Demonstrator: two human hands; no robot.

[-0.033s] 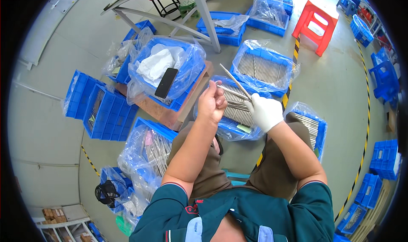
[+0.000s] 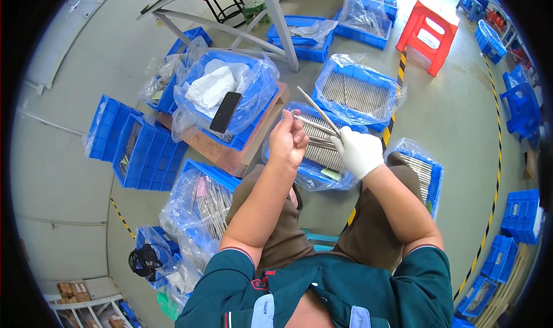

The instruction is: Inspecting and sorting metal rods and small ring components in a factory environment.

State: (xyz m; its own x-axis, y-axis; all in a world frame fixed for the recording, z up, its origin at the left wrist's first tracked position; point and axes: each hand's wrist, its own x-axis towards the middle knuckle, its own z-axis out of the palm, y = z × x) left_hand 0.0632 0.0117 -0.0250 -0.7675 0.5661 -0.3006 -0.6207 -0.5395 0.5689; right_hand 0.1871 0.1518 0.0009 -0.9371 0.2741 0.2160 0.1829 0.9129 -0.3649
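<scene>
My right hand (image 2: 360,153), in a white glove, grips several thin silvery metal rods (image 2: 317,108) that fan out to the left and up. One of them slants up past my left hand. Bare and with curled fingers, my left hand (image 2: 290,138) pinches near the far end of another metal rod (image 2: 314,124). Beneath both hands a blue crate (image 2: 314,181), lined with clear plastic, holds rows of similar rods. A small pale green slip (image 2: 331,174) lies at its near side.
Beyond stands another lined crate of rods (image 2: 355,95). A black phone (image 2: 226,112) and white cloth (image 2: 210,90) lie on a crate at left. More rods fill crates by my left knee (image 2: 212,204) and right knee (image 2: 419,175). A red stool (image 2: 426,34) stands far right.
</scene>
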